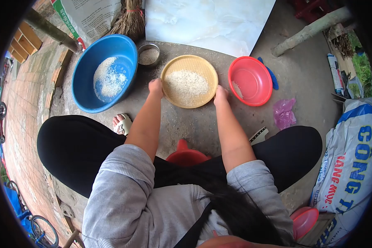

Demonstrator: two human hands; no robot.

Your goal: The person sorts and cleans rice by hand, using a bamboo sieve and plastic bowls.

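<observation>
Between my two hands is a round, tan winnowing basket (pixel 169 97) with rice grains (pixel 187 84) spread over its middle. My left hand (pixel 156 88) grips its left rim, fingers mostly hidden under the edge. On the opposite rim, my right hand (pixel 221 94) is closed in the same way. A large blue basin (pixel 127 62) with white rice (pixel 110 80) in it stands to the left. Just behind the left hand sits a small metal bowl (pixel 149 54) of grain. The red basin (pixel 254 82) right of the basket has a few grains along its left side.
A pale marbled panel (pixel 206 25) stands behind the basket, beside a straw broom (pixel 130 18). A crumpled pink plastic bag (pixel 284 112) lies on the floor at right, near large printed sacks (pixel 347 153). A red stool (pixel 186 157) is beneath me. Wooden poles (pixel 312 33) flank the area.
</observation>
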